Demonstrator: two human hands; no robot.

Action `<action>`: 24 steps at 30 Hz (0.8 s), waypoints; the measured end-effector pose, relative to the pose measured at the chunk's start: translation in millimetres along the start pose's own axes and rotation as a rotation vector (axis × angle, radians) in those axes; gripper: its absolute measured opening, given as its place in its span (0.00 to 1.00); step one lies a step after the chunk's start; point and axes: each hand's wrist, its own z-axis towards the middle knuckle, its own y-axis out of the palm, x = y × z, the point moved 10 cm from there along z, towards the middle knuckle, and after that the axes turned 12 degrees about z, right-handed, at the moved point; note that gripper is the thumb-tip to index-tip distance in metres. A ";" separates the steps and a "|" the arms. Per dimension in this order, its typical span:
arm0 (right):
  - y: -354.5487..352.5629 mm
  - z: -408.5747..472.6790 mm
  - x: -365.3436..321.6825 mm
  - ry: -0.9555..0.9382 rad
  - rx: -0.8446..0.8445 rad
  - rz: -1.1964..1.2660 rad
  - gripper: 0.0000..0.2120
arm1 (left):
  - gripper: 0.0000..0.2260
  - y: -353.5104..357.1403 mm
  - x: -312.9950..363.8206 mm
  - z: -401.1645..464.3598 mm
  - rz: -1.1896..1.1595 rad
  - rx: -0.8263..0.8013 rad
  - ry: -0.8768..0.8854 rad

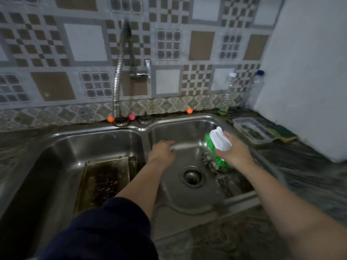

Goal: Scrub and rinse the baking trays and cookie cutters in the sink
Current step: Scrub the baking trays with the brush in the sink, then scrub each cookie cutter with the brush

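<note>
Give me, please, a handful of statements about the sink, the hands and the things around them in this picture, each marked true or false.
1. The right hand holds a scrubbing brush with green bristles. True.
2. A dark, stained baking tray lies in the right basin. False: it lies in the left basin.
3. The left hand grips a thin pale blurred item over the right basin. True.
4. The yellow-green sponge lies inside the sink. False: it rests on the counter, beside the clear plastic container.
5. Two clear plastic bottles stand on the counter by the wall. True.
</note>
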 end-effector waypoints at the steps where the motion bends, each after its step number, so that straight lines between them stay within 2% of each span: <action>1: -15.7 7.2 5.8 -0.004 0.013 -0.024 0.34 | 0.18 9.7 13.8 3.2 0.005 -0.017 0.015; 8: -122.1 66.4 44.7 -0.033 0.101 -0.104 0.31 | 0.20 91.1 73.0 29.8 -0.045 -0.162 -0.028; 11: -147.7 99.4 59.0 -0.039 0.110 -0.118 0.31 | 0.14 119.5 93.5 43.9 -0.038 -0.187 -0.063; 18: -141.3 176.8 90.8 -0.041 0.023 -0.115 0.30 | 0.20 172.4 116.7 90.7 0.060 -0.207 -0.137; 24: -113.1 210.9 106.8 -0.034 -0.083 -0.235 0.28 | 0.26 206.2 105.5 122.6 -0.026 -0.190 -0.236</action>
